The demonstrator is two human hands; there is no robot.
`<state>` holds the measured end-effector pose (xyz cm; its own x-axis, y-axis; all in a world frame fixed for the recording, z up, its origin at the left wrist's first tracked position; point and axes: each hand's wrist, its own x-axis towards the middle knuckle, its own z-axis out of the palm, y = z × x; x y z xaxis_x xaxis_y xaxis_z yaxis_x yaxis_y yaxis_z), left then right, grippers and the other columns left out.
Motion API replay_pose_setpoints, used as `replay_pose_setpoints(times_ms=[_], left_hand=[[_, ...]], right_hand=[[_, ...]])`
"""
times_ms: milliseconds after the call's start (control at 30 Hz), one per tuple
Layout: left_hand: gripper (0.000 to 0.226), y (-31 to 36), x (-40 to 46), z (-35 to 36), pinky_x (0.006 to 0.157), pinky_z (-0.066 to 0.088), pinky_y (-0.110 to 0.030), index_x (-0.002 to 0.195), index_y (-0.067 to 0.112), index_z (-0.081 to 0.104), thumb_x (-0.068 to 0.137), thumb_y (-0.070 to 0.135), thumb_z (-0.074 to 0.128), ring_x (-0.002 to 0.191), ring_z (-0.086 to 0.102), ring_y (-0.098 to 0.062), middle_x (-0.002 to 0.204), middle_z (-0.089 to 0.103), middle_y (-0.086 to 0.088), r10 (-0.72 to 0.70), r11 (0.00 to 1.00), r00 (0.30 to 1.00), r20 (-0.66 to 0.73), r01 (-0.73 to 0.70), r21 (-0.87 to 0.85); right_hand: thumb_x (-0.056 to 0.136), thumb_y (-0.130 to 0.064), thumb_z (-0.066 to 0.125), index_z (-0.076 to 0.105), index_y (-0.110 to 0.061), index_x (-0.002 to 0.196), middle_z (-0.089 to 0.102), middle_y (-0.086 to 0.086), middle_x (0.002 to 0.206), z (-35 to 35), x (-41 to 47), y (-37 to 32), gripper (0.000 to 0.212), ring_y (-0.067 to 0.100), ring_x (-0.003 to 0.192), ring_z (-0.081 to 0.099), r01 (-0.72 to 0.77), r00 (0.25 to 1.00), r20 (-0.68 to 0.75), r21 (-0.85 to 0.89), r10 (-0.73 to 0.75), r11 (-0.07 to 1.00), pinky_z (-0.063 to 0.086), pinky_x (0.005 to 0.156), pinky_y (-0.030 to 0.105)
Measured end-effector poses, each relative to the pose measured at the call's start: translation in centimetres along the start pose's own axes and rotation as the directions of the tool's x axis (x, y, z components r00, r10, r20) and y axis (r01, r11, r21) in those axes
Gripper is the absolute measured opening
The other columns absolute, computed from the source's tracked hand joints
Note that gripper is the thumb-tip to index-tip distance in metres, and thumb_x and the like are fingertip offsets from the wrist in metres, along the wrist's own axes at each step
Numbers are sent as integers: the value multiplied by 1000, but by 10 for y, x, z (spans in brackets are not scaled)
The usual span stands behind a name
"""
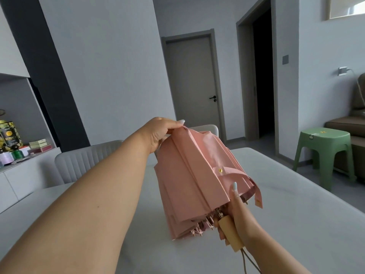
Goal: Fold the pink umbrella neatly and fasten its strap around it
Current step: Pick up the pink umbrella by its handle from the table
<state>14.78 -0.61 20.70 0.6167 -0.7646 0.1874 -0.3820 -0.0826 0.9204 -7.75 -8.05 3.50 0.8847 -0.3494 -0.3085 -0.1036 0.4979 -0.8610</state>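
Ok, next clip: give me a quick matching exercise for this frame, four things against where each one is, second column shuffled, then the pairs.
Things:
1. left hand
2. right hand
3. strap
4. green stool

Places:
A. on the floor, right of the table
B. hanging loose off the pink umbrella, unfastened
C. pinching the canopy's far end
D. gripping the wooden handle

Pairs: 1-C, 2-D, 3-B, 4-A

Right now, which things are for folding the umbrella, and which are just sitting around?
For the job: pink fabric umbrella; its pink strap with brass snap; pale wooden handle; left hand; right hand.

Just lying about: green plastic stool; grey padded chair; patterned tin; white table.
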Motion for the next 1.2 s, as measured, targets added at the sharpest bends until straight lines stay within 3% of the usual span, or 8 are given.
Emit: replay_pose_setpoints(times_ms=[100, 233, 367, 533, 600, 733, 833, 1200], left_hand=[[30, -3, -3, 2, 62, 46, -23, 68, 15, 60, 91, 32, 65, 64, 56, -10, 64, 61, 3, 1, 993, 1000, -10, -2, -120], [44, -4, -3, 2, 72, 42, -26, 61, 14, 57, 92, 44, 60, 67, 56, -12, 59, 60, 4, 14, 981, 999, -42, -22, -191], [30, -5, -5, 3, 63, 48, -23, 72, 11, 67, 87, 37, 70, 69, 64, -14, 71, 70, 0, 18, 1000, 999, -37, -19, -11], [28, -7, -7, 5, 64, 53, -21, 72, 11, 68, 89, 34, 69, 65, 64, -11, 70, 69, 1, 34, 994, 998, -58, -39, -100], [30, -8, -7, 5, 74, 52, -28, 72, 13, 70, 87, 38, 71, 71, 65, -15, 73, 70, -1, 20, 997, 996, -84, -26, -68], [39, -6, -8, 4, 57, 46, -21, 59, 14, 59, 91, 34, 66, 51, 58, -8, 57, 61, 3, -17, 981, 996, -87, 0, -195], [28, -6, -11, 4, 62, 49, -22, 76, 9, 67, 89, 33, 69, 64, 62, -16, 71, 68, -3, 6, 997, 997, -78, -12, -72], [23, -11, -11, 4, 61, 46, -23, 74, 14, 56, 91, 23, 68, 72, 61, -11, 75, 63, 0, 21, 992, 993, -116, -35, -118]], right_hand=[[48, -95, 20, 53, -4, 114, 64, 16, 65, 5, 26, 25, 117, 27, 46, 57, 157, 978, -78, -342, -194, 926, 49, 48, 30], [50, -95, 21, 55, -10, 113, 64, 15, 65, 5, 37, 16, 111, 27, 47, 56, 141, 971, -131, -370, -202, 918, 49, 48, 31], [50, -95, 24, 57, -6, 106, 63, 17, 67, 1, 40, 21, 110, 28, 50, 56, 183, 968, -108, -318, -227, 930, 49, 52, 33], [44, -98, 28, 62, -24, 100, 62, 18, 63, 0, 46, 22, 99, 28, 48, 55, 211, 962, -110, -289, -251, 934, 50, 55, 37], [49, -96, 25, 63, -15, 102, 63, 18, 64, 1, 43, 22, 104, 28, 48, 56, 219, 960, -100, -315, -262, 924, 50, 53, 35], [51, -92, 21, 59, -7, 101, 64, 16, 65, 1, 43, 22, 106, 28, 48, 56, 194, 967, -89, -350, -239, 916, 48, 49, 30], [48, -94, 20, 58, -8, 98, 63, 16, 65, 1, 43, 23, 106, 28, 48, 56, 179, 972, -87, -342, -220, 922, 48, 48, 29], [56, -92, 23, 56, -4, 99, 63, 17, 66, 0, 43, 23, 104, 28, 48, 56, 192, 965, -107, -333, -239, 923, 49, 50, 31]])
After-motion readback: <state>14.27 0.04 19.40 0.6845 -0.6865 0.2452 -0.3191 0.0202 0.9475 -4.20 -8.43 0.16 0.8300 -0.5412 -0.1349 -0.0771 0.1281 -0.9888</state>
